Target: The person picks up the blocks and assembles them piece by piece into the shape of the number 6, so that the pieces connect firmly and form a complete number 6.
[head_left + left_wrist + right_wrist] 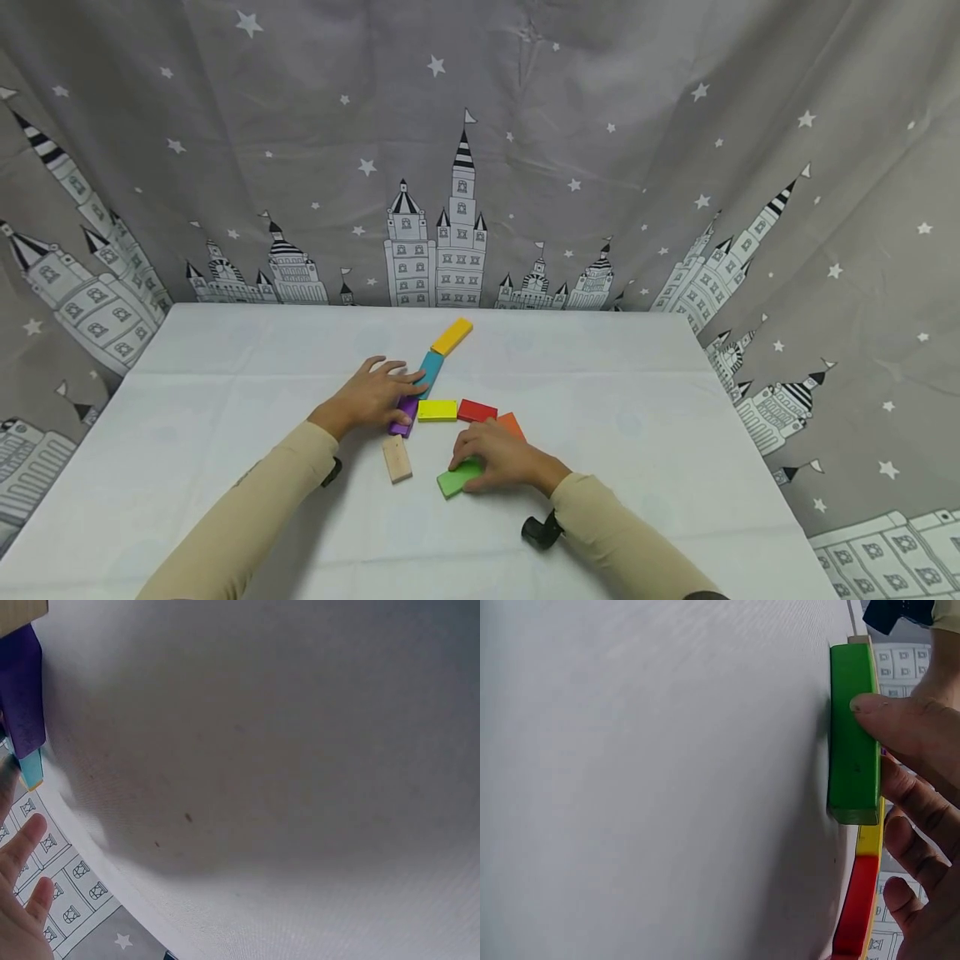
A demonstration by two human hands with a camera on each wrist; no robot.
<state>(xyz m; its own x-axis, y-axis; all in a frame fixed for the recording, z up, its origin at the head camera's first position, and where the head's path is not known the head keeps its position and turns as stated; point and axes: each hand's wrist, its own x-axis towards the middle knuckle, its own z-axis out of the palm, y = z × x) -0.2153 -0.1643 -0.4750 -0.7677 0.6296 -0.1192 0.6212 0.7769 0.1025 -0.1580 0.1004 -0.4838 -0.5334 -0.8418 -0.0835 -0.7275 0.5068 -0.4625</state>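
My left hand [369, 397] has its thumb at the purple block [402, 423] and its index finger by the block's far end, pinching it; the other fingers spread above the table. Touching that far end is a blue block [429, 371], with an orange-yellow block [452, 337] beyond it. Below the purple block lies a plain wooden block [397, 460]. My right hand [498, 457] pinches a green block [853, 735], thumb on its near side and fingers on the far side. The green block lies flat, close over the white cloth.
A yellow block [437, 411] and a red block [477, 411] lie end to end right of the purple one. An orange block [512, 426] shows partly behind my right hand. The white-covered table [645, 400] meets a grey castle-print curtain [600, 150] at the back.
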